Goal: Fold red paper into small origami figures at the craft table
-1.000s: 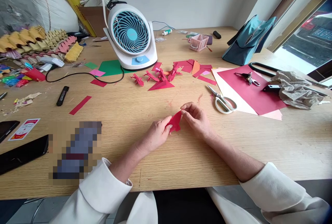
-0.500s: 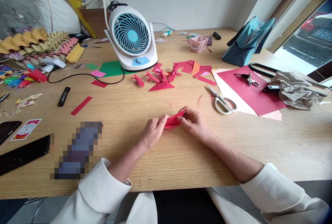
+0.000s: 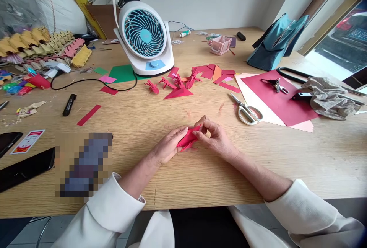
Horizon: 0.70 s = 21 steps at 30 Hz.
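Observation:
A folded red paper (image 3: 187, 137) is held between both hands above the wooden table (image 3: 200, 183). My left hand (image 3: 169, 144) grips its left side, thumb on top. The fingertips of my right hand (image 3: 213, 135) pinch its upper right edge. Farther back lie several small folded red paper figures (image 3: 179, 83), with a red folded triangle (image 3: 179, 93) in front of them. White-handled scissors (image 3: 248, 111) rest to the right, their blades partly open.
A white fan (image 3: 145, 41) stands at the back. Red sheets (image 3: 278, 95), keys and a blue bag (image 3: 272, 45) are on the right. At left lie phones (image 3: 27, 167), a black marker (image 3: 69, 105) and a red strip (image 3: 88, 115).
The red paper has turned so that more of its flat face shows. My left hand has shifted slightly down and left, and my right fingers have moved a little along its edge.

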Tool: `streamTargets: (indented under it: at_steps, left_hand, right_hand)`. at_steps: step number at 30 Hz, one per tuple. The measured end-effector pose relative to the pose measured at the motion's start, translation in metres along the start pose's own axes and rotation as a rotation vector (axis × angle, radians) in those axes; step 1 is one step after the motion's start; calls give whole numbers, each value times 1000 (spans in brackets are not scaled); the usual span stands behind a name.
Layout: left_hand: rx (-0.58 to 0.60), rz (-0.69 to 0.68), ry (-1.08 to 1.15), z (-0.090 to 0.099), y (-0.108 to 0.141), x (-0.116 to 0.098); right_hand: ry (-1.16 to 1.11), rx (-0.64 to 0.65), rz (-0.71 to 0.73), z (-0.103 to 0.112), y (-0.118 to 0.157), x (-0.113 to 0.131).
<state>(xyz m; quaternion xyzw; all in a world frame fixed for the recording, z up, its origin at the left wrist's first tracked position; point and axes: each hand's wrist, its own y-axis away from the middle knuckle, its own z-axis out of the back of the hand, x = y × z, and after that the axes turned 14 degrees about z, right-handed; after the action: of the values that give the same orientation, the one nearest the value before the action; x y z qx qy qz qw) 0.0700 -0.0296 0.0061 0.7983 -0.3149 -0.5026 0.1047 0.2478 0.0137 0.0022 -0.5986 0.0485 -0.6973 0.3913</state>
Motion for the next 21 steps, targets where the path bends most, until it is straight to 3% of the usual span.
streamTargets:
  at_steps: [5, 11, 17, 21]
  left_hand:
    - [76, -18, -11, 0, -2, 2]
    - [41, -11, -34, 1, -2, 2]
    - [89, 6, -97, 2, -2, 4]
    - [104, 17, -155, 2, -2, 3]
  right_hand:
    - [39, -23, 10, 0, 0, -3]
    - [50, 20, -47, -2, 0, -5]
    - [6, -3, -45, -2, 1, -1]
    - [-98, -30, -154, -1, 1, 4]
